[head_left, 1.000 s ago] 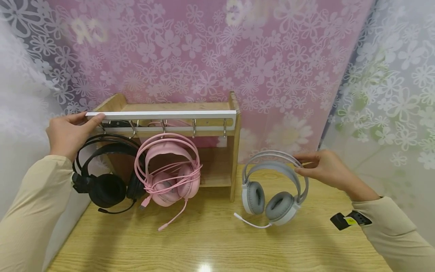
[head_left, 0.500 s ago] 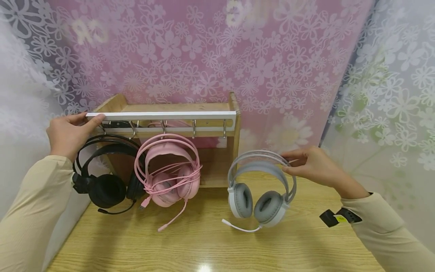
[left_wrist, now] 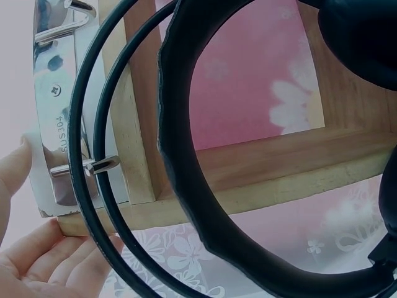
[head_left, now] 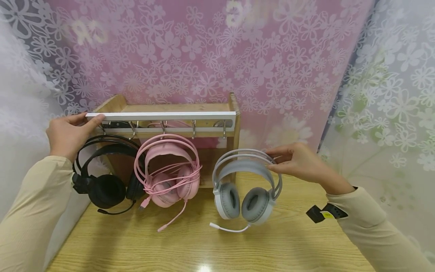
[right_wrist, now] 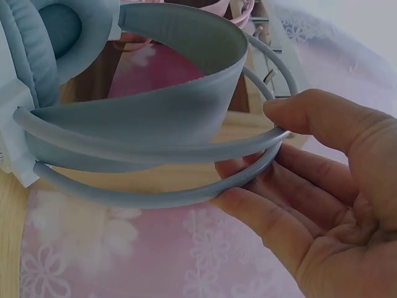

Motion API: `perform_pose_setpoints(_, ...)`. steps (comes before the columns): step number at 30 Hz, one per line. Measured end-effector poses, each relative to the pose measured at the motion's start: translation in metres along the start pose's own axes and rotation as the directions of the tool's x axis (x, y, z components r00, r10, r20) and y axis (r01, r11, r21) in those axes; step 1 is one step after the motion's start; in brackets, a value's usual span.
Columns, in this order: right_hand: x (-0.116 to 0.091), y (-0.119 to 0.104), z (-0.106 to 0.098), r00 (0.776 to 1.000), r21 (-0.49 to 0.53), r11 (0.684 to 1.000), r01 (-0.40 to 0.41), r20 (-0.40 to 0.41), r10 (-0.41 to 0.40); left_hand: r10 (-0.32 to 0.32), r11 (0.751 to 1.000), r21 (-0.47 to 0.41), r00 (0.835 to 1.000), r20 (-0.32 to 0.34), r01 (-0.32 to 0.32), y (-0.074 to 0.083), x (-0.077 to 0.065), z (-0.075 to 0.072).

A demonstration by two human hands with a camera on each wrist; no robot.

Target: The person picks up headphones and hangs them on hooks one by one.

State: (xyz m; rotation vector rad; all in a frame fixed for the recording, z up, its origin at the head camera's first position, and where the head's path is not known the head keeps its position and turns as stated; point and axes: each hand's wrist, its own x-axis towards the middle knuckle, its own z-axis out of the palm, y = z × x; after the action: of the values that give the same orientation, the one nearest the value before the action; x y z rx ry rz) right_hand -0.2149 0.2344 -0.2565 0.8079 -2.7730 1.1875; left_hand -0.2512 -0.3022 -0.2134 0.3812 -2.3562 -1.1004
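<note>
Between thumb and fingers my right hand [head_left: 299,162] pinches the twin headband tubes of a grey and white headset [head_left: 245,168]. That headset hangs in the air right of the rack, its white microphone boom pointing left. My left hand [head_left: 69,134] grips the left end of a white-edged metal hook rail [head_left: 163,115] on the wooden rack. A black headset [head_left: 108,189] hangs at the rail's left end; the left wrist view shows its tubes over a hook [left_wrist: 93,166]. Beside it hangs a pink headset [head_left: 168,170] with its cable wound round the ear cups.
Bare hooks [head_left: 224,129] stick out at the rail's right part. The wooden rack [head_left: 234,158] stands on a wood-grain table [head_left: 190,245]. Behind it hangs a pink flowered cloth [head_left: 210,56], and pale flowered cloth borders the right side.
My right hand has carried the grey and white headset leftward, closer to the rack's right side. My left hand and the two hung headsets have stayed in place.
</note>
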Motion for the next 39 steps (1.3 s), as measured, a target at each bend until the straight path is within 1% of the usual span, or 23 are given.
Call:
perform_pose_setpoints(4,0.006,-0.01,0.004,1.0,-0.006,1.0,0.001,0.017,-0.001,-0.004,1.0,-0.004,1.0,0.004,0.004,0.0,-0.001,0.0)
perform_pose_setpoints(9,0.015,-0.019,0.009,0.998,0.033,0.999,0.035,0.046,-0.036,-0.007,1.0,-0.008,1.0,0.005,0.007,0.0,-0.001,-0.001)
perform_pose_setpoints(16,0.028,-0.027,0.012,0.996,0.038,0.996,0.082,0.044,-0.084,-0.001,1.0,-0.009,1.0,-0.002,0.001,0.0,-0.001,-0.001)
perform_pose_setpoints(22,0.042,-0.032,0.011,0.991,0.088,0.989,0.119,0.049,-0.123,-0.013,1.0,-0.009,1.0,-0.008,0.013,0.0,-0.001,-0.001)
perform_pose_setpoints(27,0.052,-0.036,0.006,0.991,0.074,0.99,0.121,0.052,-0.125,-0.014,1.0,-0.021,1.0,-0.008,0.014,0.0,0.0,-0.001)
perform_pose_setpoints(31,0.06,-0.036,0.003,0.99,0.054,0.992,0.117,0.073,-0.121,-0.011,1.0,-0.021,1.0,-0.005,0.011,0.0,0.0,-0.001)
perform_pose_setpoints(39,0.072,-0.033,0.0,0.989,0.073,0.993,0.088,0.116,-0.096,-0.007,1.0,0.008,1.0,-0.002,0.007,0.001,-0.001,0.001)
